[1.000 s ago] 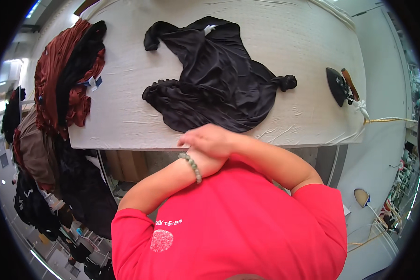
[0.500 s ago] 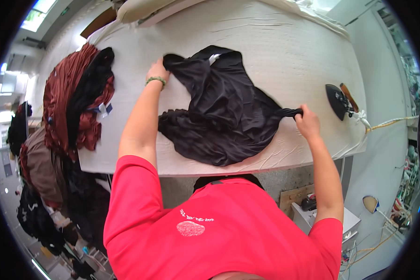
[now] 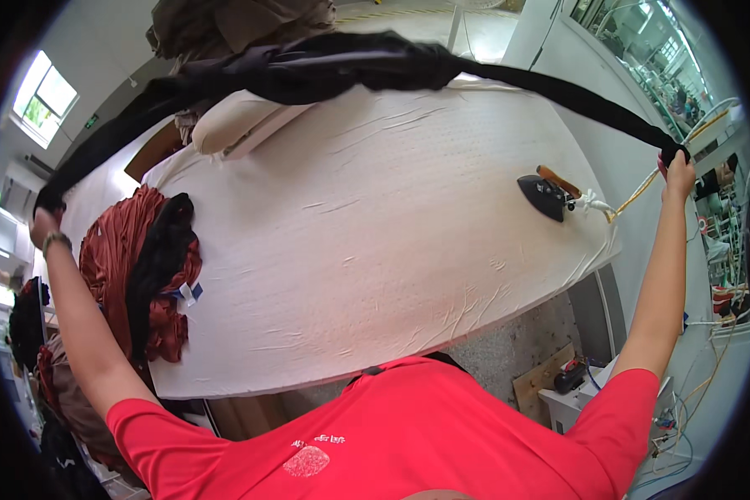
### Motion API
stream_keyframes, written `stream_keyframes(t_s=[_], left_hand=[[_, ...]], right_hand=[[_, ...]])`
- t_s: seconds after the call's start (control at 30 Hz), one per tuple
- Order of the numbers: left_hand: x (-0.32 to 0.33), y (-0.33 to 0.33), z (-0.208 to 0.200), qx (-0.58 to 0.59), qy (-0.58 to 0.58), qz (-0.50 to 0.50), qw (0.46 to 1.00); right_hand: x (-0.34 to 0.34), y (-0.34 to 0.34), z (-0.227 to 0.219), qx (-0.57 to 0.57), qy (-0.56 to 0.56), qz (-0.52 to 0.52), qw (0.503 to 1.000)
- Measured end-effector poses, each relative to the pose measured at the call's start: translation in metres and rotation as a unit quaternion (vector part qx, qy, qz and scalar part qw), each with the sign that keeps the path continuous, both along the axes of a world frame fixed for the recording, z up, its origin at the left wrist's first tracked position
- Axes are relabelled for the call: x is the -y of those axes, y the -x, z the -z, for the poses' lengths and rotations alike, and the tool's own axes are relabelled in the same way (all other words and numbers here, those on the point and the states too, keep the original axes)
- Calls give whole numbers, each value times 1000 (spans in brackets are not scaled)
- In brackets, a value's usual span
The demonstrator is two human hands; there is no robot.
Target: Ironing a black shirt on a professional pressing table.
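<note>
A black garment (image 3: pixel 367 65) stretches in the air between my widely spread arms, above the far part of the table. Its bunched body hangs in the middle, and a long narrow part, like a sleeve, runs out to each side. At the far left my left hand (image 3: pixel 47 227) is closed on one end. My right hand (image 3: pixel 679 173), out at the right beyond the table's side, grips the other end. The garment's exact cut cannot be made out, as the cloth is gathered and partly blurred.
The table (image 3: pixel 350 250) has a wrinkled white cloth cover. An iron (image 3: pixel 543 197) with a wooden handle and a cord rests at its right. Rust-red and black garments (image 3: pixel 133 258) lie at the left edge. A padded pressing board (image 3: pixel 237 123) stands at the back; brown cloth (image 3: pixel 225 29) is piled beyond.
The black garment has risen off the table and is pulled out lengthwise. My left hand has moved far left, my right hand up and right; both still hold it.
</note>
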State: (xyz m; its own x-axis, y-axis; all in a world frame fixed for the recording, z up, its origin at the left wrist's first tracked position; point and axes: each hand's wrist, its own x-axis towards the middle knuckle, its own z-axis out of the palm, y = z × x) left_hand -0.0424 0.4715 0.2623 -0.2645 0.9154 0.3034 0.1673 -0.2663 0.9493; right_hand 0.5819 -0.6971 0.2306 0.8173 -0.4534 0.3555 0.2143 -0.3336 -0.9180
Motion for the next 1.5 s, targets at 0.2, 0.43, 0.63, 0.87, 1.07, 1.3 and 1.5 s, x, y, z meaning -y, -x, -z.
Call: stream_keyframes(t_s=[0.2,0.43,0.63,0.87,1.07,1.3,1.5], left_hand=[[5,82,53,87,111,-13,990],[0,97,64,94,163,19,982],[3,65,52,90,161,43,982],[-1,71,11,99,100,-11,990],[34,129,102,42,171,-115,978],[280,50,302,-418,55,18,907],[586,-111,361,-368,-117,478,789]], right_hand=[[9,0,12,-57,-60,39,996],[62,-14,9,-82,58,111,989],[96,-21,39,-118,42,138,982],[130,-26,40,-60,-38,180,981],[113,4,105,-119,126,73,982],[82,101,247,-363,244,-115,892],[54,107,265,-368,100,-198,903]])
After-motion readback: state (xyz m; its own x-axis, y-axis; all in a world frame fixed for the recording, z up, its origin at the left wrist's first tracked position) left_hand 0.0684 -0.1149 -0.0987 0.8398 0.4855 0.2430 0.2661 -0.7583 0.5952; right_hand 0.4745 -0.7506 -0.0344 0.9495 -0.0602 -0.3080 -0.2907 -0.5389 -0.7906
